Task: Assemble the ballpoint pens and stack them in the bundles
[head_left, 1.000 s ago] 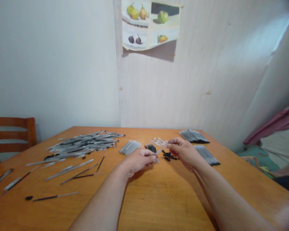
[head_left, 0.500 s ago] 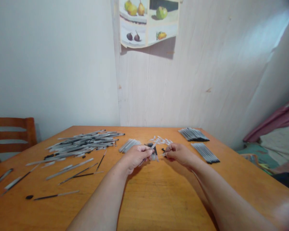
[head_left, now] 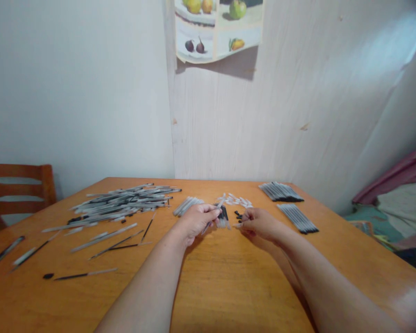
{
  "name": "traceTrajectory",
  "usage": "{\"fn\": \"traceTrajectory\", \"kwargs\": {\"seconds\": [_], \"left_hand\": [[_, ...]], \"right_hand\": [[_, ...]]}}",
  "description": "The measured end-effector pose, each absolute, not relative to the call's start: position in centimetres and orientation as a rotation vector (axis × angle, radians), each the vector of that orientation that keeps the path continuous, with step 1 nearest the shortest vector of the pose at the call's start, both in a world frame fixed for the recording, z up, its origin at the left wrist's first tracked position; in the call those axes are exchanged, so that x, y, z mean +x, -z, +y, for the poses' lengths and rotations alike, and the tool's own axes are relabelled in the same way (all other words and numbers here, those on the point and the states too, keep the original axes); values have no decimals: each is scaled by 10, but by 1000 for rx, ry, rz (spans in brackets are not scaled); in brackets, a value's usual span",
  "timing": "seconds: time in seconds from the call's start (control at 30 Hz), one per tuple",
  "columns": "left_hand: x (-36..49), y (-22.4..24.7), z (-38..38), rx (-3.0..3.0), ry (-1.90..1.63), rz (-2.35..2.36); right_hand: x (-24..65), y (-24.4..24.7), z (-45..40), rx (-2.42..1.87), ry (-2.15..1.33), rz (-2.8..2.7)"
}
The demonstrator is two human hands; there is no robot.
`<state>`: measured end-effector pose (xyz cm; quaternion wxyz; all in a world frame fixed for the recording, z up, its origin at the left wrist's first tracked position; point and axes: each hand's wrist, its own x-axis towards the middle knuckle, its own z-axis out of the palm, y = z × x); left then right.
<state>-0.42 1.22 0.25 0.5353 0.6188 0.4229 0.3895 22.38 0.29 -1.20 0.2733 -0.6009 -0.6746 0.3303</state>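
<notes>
My left hand [head_left: 200,221] is closed round a slim pen [head_left: 221,201], held slanted, with its clear upper end sticking up past the thumb and a darker end below the fingers. Just behind it lies a row of black-and-clear pen refills [head_left: 225,216]. My right hand [head_left: 256,223] is pinched low over the table, and a small pale tip shows at its fingertips; what it holds is mostly hidden. Small black plugs [head_left: 238,215] lie beside its fingers. Beyond both hands are scattered short white pieces [head_left: 234,200]. Left of them is a row of clear barrels [head_left: 186,205].
A large loose heap of pens [head_left: 121,202] covers the back left of the wooden table [head_left: 208,286]. Stray refills [head_left: 125,247] and a black cap [head_left: 48,276] lie nearer. Two neat rows of black-ended pens [head_left: 298,218] are at right. A chair [head_left: 21,189] stands left.
The view has tilted and shifted slightly. My right hand has lowered towards the small black plugs, which now show more clearly. My left hand keeps hold of the pen, turned a little more upright.
</notes>
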Motion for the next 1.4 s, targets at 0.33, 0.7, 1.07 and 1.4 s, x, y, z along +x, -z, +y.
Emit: {"fn": "traceTrajectory", "kwargs": {"seconds": [0.33, 0.7, 1.07, 1.4], "left_hand": [[-3, -6, 10, 1458, -1006, 1011], [-4, -11, 14, 1210, -1237, 1087], [-4, -9, 16, 1138, -1309, 1082], [-2, -12, 14, 1102, -1351, 1081]], "right_hand": [[228, 10, 3, -1731, -896, -1832], [210, 4, -6, -1289, -1256, -1804], [175, 16, -18, -1312, -1504, -1550], [146, 27, -25, -1074, -1716, -1179]]}}
